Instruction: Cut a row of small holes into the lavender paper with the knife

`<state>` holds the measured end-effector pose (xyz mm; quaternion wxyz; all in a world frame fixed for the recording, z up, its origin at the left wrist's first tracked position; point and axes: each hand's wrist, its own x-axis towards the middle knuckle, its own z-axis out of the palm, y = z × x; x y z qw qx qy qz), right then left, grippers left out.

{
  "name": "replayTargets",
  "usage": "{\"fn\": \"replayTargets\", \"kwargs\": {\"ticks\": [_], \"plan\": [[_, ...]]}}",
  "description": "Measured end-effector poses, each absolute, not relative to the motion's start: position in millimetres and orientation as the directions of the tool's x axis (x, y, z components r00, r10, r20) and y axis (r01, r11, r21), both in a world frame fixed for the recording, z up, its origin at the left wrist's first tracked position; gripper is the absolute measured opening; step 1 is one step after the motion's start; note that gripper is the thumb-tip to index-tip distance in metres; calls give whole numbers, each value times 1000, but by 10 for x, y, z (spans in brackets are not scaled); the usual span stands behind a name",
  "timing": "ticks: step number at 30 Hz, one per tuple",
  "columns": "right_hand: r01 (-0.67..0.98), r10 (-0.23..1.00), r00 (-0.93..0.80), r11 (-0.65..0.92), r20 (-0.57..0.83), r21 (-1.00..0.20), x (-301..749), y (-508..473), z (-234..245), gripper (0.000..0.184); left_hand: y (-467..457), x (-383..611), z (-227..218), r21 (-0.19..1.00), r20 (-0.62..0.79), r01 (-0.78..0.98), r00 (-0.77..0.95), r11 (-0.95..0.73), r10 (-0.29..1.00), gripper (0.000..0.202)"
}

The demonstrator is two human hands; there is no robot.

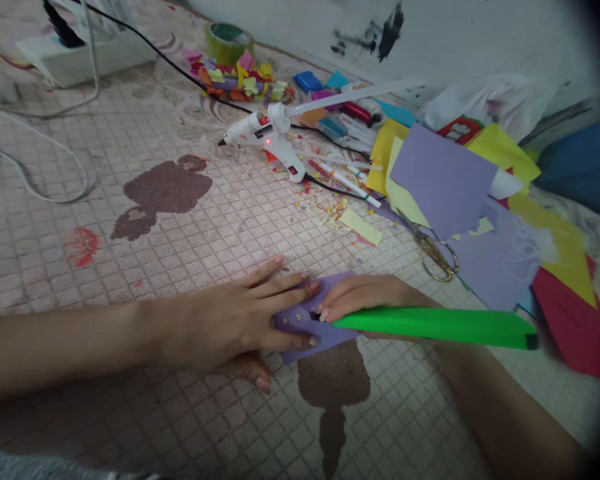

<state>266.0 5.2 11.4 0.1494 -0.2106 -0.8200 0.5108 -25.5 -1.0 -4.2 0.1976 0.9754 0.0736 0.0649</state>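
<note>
a cloth with a grid pattern covers the desk (250, 223), which stands against a pale, black-smeared wall (290, 27). near its front lies a small purple piece (336, 340) bearing two round spots, set aslant. the left hand (240, 317) lies flat on it, fingers spread; the right hand (367, 293) is closed around a green tool (445, 327), whose dark tip meets the purple piece. just beyond are scissors (437, 257) and a heap of coloured sheets (443, 180). further back, a white glue gun (275, 137) with a red light holds a long glue stick (350, 97) in its rear. behind the sheets sits a crumpled clear bag (495, 97); what it contains cannot be told. a roll of tape (227, 43) stands beside a cluster of bright cutouts (250, 83), and at far left a white power strip (87, 63) has a black plug (63, 25) in it.
</note>
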Motion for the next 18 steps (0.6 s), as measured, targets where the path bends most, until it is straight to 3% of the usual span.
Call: {"fn": "replayTargets", "kwargs": {"ticks": [18], "plan": [[125, 517, -854, 308, 56, -943, 2723, 72, -54, 31, 76, -137, 35, 420, 37, 108, 990, -901, 136, 59]]}}
